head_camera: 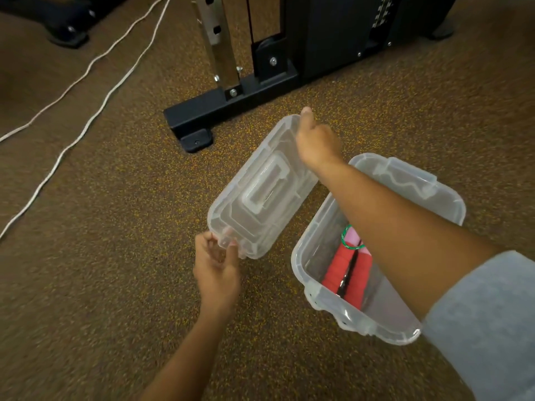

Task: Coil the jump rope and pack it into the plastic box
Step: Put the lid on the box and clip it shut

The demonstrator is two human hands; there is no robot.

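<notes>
A clear plastic box [307, 235] stands open on the speckled floor at the right. Inside it lies the jump rope [338, 264], with red handles side by side, a pink end and a green band around them; my right forearm hides part of it. I hold the clear lid [260, 192] tilted above the floor, just left of the box. My left hand [215, 263] grips the lid's near corner. My right hand [317, 140] grips its far edge, the arm crossing over the box.
The black steel base of a gym machine [202, 117] stands just behind the lid, with its upright and weight stack further back. Two white cords [86, 123] run across the floor at the left. Another black machine foot [63, 33] sits at the top left.
</notes>
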